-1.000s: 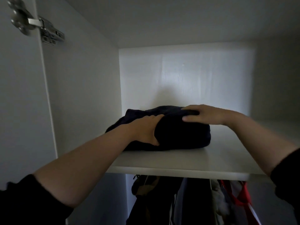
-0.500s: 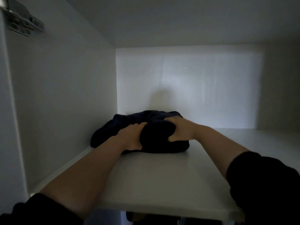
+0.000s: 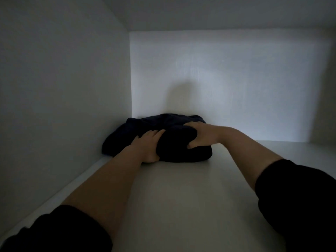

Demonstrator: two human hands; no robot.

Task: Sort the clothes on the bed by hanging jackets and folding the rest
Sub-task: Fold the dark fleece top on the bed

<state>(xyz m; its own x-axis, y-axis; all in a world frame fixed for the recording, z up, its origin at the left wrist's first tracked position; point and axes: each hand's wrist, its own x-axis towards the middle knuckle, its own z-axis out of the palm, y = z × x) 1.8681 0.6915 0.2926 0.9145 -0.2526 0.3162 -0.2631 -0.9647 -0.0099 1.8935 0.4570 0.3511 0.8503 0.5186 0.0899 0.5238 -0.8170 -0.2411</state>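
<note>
A folded dark navy garment (image 3: 174, 142) lies on a white wardrobe shelf (image 3: 181, 206), deep in the back left corner. My left hand (image 3: 147, 144) grips its near left side, fingers over the top and thumb at the front edge. At the garment's near right side, my right hand (image 3: 201, 135) holds it with fingers on top and the thumb pressed into the front fold. Both forearms reach in from the near edge, with black sleeves pushed up.
The shelf compartment is closed in by a white side wall (image 3: 63, 106) on the left, a back panel (image 3: 236, 84) and a ceiling panel above. Bare shelf stretches to the right of the garment and in front of it.
The garment has slid deeper into the shelf toward the back left corner under both hands. My view has moved into the compartment; the hinge and the hanging clothes below are out of sight.
</note>
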